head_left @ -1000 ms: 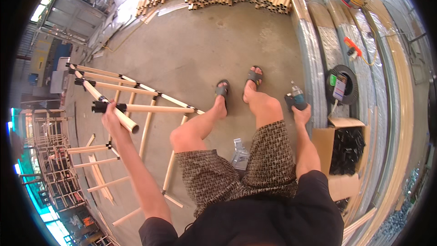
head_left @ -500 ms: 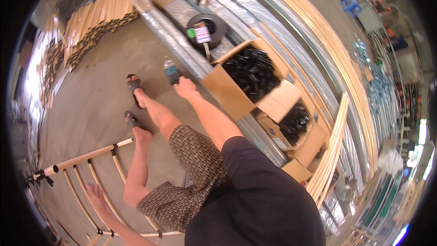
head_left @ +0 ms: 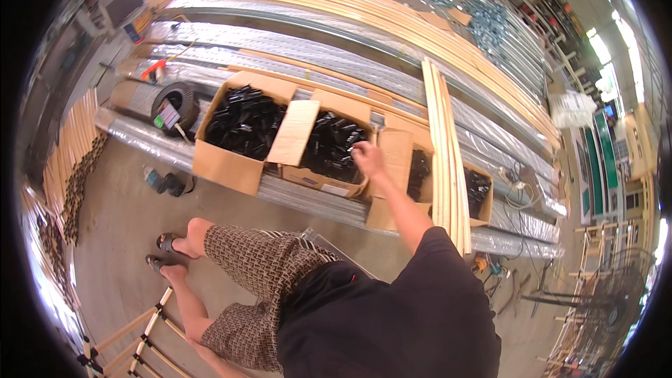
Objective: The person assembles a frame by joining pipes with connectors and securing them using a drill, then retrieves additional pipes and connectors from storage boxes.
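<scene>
My right hand (head_left: 367, 159) reaches into the second open cardboard box (head_left: 322, 183), at its right side. Its fingers are bent down among the shiny black plastic parts (head_left: 325, 143); what they pinch, if anything, is too small to make out. Left of it stands a larger box (head_left: 227, 169), also full of black parts (head_left: 245, 122), with a raised flap (head_left: 294, 131) between the two. Only a bit of my left forearm (head_left: 218, 362) shows at the lower edge; that hand is out of sight. A frame of tan pipes (head_left: 115, 339) with black joints lies beside my left leg.
Long wrapped metal profiles (head_left: 315, 201) lie under the boxes. Tan strips (head_left: 448, 161) cross over more boxes at right. A black coil (head_left: 175, 103) sits at left. A clear bottle (head_left: 150, 176) and a black object (head_left: 170, 185) stand on the floor. A fan (head_left: 616, 287) is far right.
My view has swung right. My right hand has moved from beside the bottle and black object on the floor to the second box. My left hand has gone out of view.
</scene>
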Demonstrator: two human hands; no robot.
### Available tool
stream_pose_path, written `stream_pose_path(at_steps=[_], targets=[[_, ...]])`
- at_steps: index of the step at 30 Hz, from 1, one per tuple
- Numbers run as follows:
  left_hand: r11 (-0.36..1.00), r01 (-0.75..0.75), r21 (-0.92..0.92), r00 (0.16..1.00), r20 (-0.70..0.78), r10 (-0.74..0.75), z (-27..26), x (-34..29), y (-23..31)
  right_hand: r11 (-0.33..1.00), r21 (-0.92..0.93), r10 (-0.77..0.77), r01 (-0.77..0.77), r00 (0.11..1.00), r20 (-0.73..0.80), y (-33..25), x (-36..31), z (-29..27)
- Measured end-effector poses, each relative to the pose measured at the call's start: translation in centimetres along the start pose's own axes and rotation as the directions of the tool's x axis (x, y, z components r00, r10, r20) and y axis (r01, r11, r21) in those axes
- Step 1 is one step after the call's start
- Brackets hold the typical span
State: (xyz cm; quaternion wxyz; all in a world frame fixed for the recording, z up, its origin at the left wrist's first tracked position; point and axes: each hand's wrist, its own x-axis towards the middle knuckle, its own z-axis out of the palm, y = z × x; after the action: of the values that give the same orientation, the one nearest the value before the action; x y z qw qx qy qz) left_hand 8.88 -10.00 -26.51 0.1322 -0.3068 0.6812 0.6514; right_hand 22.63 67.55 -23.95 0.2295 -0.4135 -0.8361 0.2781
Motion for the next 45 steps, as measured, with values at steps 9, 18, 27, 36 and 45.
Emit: stream_pose_path(at_steps=[9,18,27,36,45], targets=[[0.951,-0.088,0.297,0.996,0.034,0.082,4.7,-1.5,-0.4,0.501,-0.555,0.665,-0.664,0.706,-0.244,25.7,-18.9,-19.4],[0.907,-0.098,0.41,0.995,0.028,0.095,5.3,-4.1,-3.0,0.429,-0.704,0.604,-0.566,0.759,-0.243,23.7,-19.2,-17.5],[0.936,-0.13,0.328,0.991,0.044,0.123,3.9,-0.9,-6.4,0.385,0.344,0.909,-0.856,0.416,0.018,25.5,-17.3,-17.6],[0.96,-0.156,0.235,0.986,-0.026,0.166,1.1,-0.9,-6.8,0.467,0.523,0.833,-0.713,0.553,0.01,20.3,-13.3,-15.4],[0.718,-0.191,0.669,0.926,-0.119,0.358,1.9,-3.2,-1.9,0.752,0.48,0.481,-0.453,0.874,0.07,2.4,-4.1,-16.0]])
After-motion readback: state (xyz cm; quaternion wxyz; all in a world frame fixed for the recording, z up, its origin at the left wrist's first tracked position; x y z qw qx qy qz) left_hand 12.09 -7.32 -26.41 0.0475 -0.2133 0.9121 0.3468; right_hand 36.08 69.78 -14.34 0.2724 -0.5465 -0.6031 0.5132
